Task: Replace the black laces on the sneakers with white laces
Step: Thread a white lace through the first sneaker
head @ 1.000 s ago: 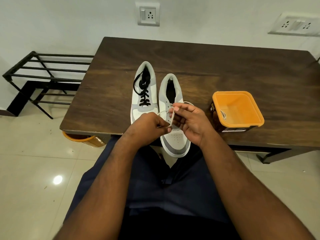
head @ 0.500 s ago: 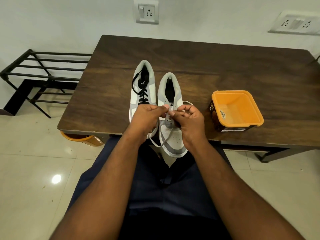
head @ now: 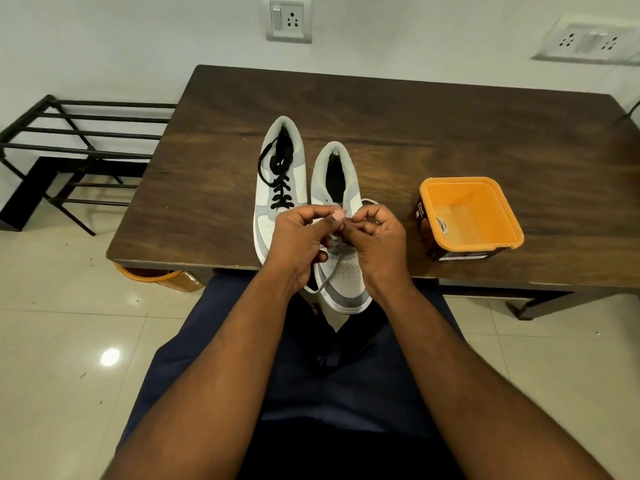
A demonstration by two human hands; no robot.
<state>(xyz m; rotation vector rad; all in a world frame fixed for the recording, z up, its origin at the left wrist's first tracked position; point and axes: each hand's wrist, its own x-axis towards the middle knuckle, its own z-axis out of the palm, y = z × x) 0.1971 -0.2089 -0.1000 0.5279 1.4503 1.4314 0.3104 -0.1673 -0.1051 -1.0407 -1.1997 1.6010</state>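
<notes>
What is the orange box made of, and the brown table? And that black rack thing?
The orange box looks like smooth plastic: even colour, rounded moulded rim. The brown table looks like wood or a wood-look top, since dark grain runs along it, with a dull sheen. The black rack seems to be painted metal: thin straight bars.

A dark wooden table stands against a pale wall carrying two socket plates, with a black metal rack left of the table on glossy cream floor tiles
</notes>
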